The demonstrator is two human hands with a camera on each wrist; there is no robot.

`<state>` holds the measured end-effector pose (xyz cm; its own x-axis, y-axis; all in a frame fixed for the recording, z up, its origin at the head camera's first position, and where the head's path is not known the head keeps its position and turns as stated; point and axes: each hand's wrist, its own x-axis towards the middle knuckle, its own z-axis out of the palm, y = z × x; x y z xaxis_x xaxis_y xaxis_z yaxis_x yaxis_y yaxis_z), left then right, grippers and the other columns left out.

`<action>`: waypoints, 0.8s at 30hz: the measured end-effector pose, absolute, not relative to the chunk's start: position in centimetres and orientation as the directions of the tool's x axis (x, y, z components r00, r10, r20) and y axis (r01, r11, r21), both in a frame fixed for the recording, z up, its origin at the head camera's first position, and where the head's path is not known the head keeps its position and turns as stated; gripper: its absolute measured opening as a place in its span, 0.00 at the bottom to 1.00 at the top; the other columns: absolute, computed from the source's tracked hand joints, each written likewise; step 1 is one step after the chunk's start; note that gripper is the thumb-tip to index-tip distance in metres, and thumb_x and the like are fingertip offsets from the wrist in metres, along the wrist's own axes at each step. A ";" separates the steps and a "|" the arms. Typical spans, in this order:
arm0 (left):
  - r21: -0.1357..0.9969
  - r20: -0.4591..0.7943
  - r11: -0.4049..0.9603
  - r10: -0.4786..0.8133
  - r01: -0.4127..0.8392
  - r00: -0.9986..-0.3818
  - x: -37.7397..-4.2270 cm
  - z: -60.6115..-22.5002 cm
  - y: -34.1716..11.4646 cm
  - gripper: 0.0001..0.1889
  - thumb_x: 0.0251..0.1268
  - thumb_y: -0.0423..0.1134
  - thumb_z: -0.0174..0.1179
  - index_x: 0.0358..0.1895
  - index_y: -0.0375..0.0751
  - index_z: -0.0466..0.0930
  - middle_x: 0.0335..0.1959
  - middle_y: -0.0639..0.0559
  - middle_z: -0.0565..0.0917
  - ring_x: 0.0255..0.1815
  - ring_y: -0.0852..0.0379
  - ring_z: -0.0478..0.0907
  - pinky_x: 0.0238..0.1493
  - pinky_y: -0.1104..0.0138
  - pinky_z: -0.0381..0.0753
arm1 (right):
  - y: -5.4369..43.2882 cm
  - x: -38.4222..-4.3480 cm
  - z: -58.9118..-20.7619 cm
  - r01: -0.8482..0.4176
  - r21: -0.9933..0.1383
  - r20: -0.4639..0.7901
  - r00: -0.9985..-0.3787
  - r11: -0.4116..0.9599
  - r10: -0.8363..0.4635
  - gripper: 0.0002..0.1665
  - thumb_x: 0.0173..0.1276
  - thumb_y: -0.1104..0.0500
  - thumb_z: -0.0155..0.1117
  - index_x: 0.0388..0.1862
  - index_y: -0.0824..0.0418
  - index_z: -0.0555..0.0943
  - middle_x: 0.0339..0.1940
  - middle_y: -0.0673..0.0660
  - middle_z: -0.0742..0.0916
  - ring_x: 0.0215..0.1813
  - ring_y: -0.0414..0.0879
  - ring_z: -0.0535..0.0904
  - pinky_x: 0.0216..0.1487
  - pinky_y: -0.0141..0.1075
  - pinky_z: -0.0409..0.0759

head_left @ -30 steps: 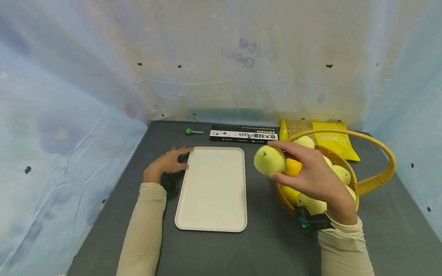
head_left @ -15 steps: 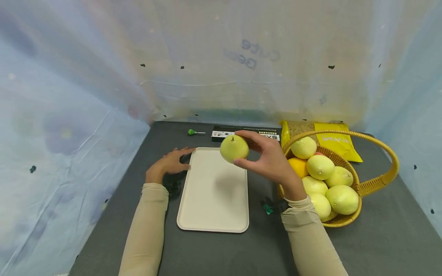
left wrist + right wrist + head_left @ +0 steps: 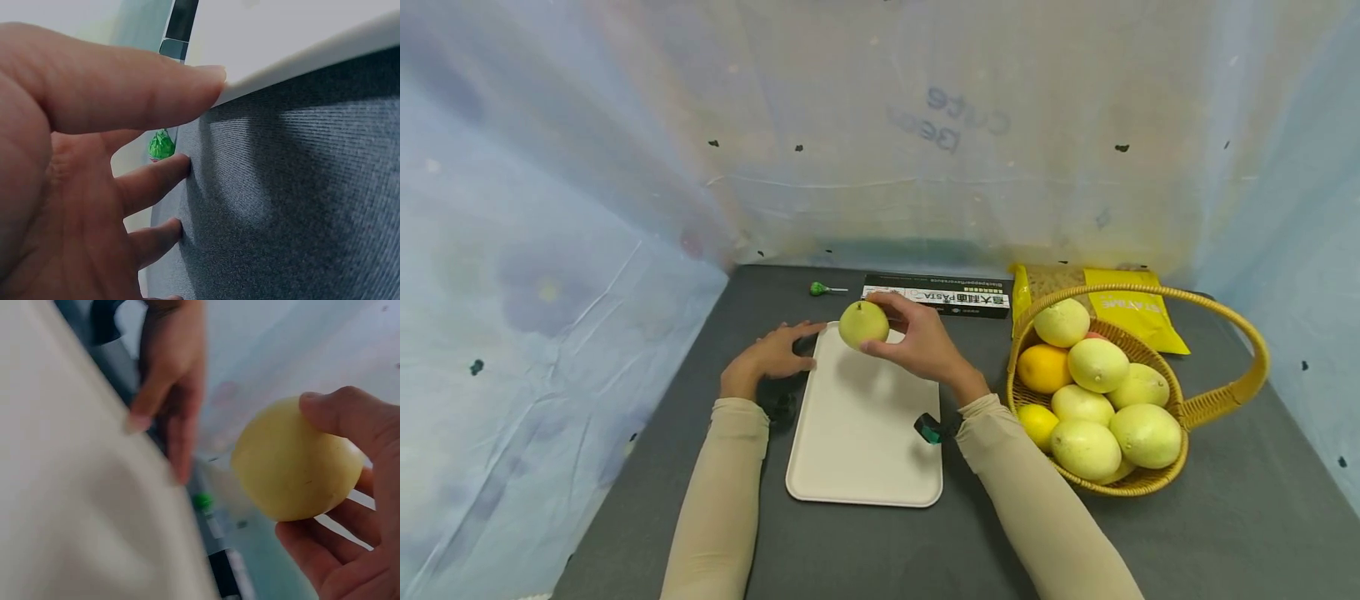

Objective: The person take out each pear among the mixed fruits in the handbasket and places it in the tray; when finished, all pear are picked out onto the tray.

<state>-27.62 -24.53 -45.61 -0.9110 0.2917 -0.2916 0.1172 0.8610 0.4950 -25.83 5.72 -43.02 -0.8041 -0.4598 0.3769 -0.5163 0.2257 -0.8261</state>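
A yellow-green pear (image 3: pixel 861 326) is pinched between the thumb and fingers of my right hand (image 3: pixel 917 337), held up over the far part of a cream rectangular tray (image 3: pixel 865 450). In the right wrist view the pear (image 3: pixel 294 462) is in the air, its underside apart from the tray. My left hand (image 3: pixel 775 352) lies at the tray's left edge near its far corner, holding nothing. The left wrist view shows its thumb (image 3: pixel 150 94) against the tray's rim and its other fingertips down on the grey tabletop (image 3: pixel 294 200).
A wicker basket (image 3: pixel 1185 412) with a tall handle stands at the right, full of pears, an orange fruit (image 3: pixel 1043 368) and a yellow fruit (image 3: pixel 1037 425). Behind lie a black pasta box (image 3: pixel 970 304), a yellow bag (image 3: pixel 1127 312) and a green-wrapped lollipop (image 3: pixel 817 288).
My right hand has carried the pear left, from beside the basket to over the tray's far end. The left hand has stayed at the tray's edge.
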 end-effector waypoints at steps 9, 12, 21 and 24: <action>0.500 -0.290 0.855 0.314 0.137 -0.904 -27.7 -45.7 -24.7 0.40 0.79 0.45 0.65 0.90 0.55 0.59 0.92 0.38 0.53 0.90 0.22 0.39 0.78 0.16 0.39 | 3.4 -27.5 -46.9 -0.372 -0.891 0.221 -0.857 0.260 -0.466 0.40 0.66 0.56 0.85 0.75 0.53 0.79 0.72 0.55 0.85 0.71 0.53 0.86 0.70 0.43 0.86; 0.498 -0.291 0.857 0.311 0.135 -0.905 -27.7 -45.7 -24.7 0.41 0.79 0.45 0.65 0.90 0.55 0.60 0.92 0.38 0.53 0.90 0.22 0.39 0.78 0.16 0.39 | 2.7 -27.8 -47.4 -0.361 -0.890 0.201 -0.860 0.279 -0.469 0.39 0.67 0.57 0.84 0.75 0.55 0.78 0.72 0.55 0.84 0.72 0.54 0.85 0.71 0.43 0.86; 0.498 -0.295 0.858 0.299 0.121 -0.908 -27.9 -45.8 -24.8 0.41 0.79 0.46 0.66 0.90 0.56 0.59 0.92 0.38 0.53 0.91 0.23 0.39 0.78 0.16 0.37 | 1.3 -28.4 -48.4 -0.364 -0.894 0.206 -0.852 0.262 -0.481 0.41 0.70 0.62 0.82 0.79 0.60 0.74 0.76 0.59 0.82 0.75 0.57 0.83 0.72 0.43 0.85; 0.499 -0.298 0.859 0.293 0.113 -0.909 -27.9 -45.8 -24.7 0.41 0.79 0.46 0.66 0.90 0.57 0.59 0.92 0.39 0.53 0.91 0.24 0.39 0.78 0.17 0.37 | 1.2 -28.5 -48.6 -0.366 -0.892 0.207 -0.852 0.265 -0.480 0.43 0.70 0.60 0.82 0.81 0.60 0.73 0.78 0.59 0.81 0.75 0.58 0.83 0.73 0.44 0.84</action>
<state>-27.91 -24.74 -45.83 -0.9086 0.2928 -0.2978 0.1132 0.8591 0.4991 -28.47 1.23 -48.62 -0.8523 -0.4802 0.2072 -0.3661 0.2650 -0.8920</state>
